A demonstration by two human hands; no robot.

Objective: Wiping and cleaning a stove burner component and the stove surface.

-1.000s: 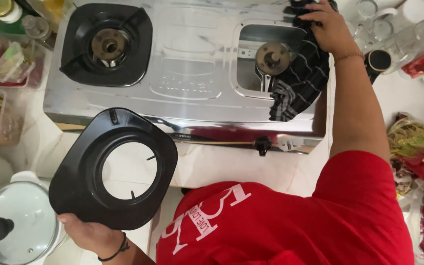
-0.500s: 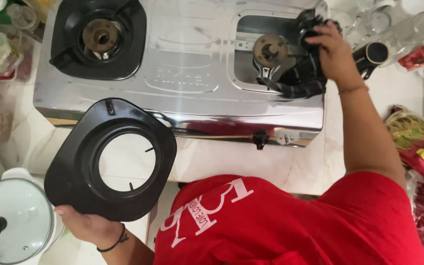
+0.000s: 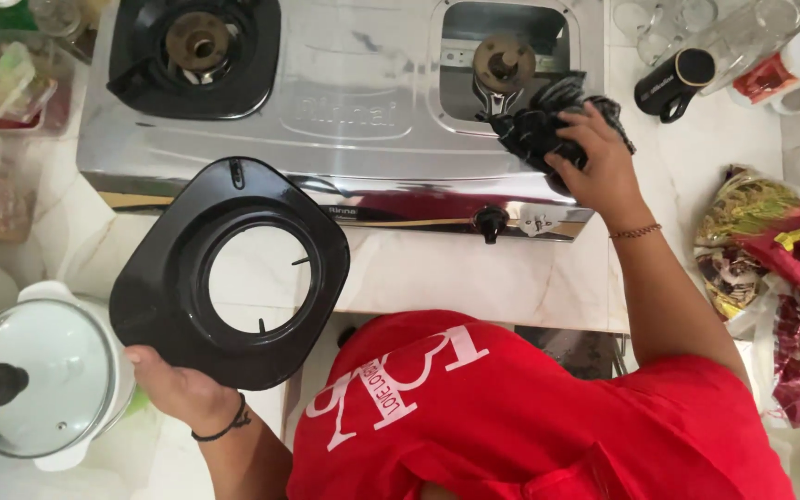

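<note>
The black, squarish burner tray with its round central opening (image 3: pixel 178 268), lifted off the stove, is in my left hand (image 3: pixel 182 389). My fingers are closed on its lower left corner from beneath, and it hangs tilted over the pale marble tabletop (image 3: pixel 437 273) in front of the stove. Through the hole I see only bare tabletop. Just left of that hand stands the white pot with a glass lid and black knob (image 3: pixel 34 375), so I judge it wise to keep the tray clear of it and level, holding by the rim rather than the thin inner ring.

The stainless steel two-burner gas stove (image 3: pixel 344 102) lies ahead. Its left burner still wears a matching black tray (image 3: pixel 194 51); the right well (image 3: pixel 502 65) is open, with the brass burner head (image 3: pixel 504 60) exposed.

My right hand (image 3: pixel 599 167) is closed on a bunched dark striped cloth (image 3: pixel 539 125), pressing it onto the steel at the near right edge of that open well. To wipe well here, I would work the cloth into the well's corners and around the burner head, staying off the black control knob (image 3: pixel 489 222) on the front panel.

Farther right, a black mug (image 3: pixel 673 81) lies on its side, with a heap of crumpled red and gold plastic wrappers (image 3: pixel 770 278) nearer to me.
</note>
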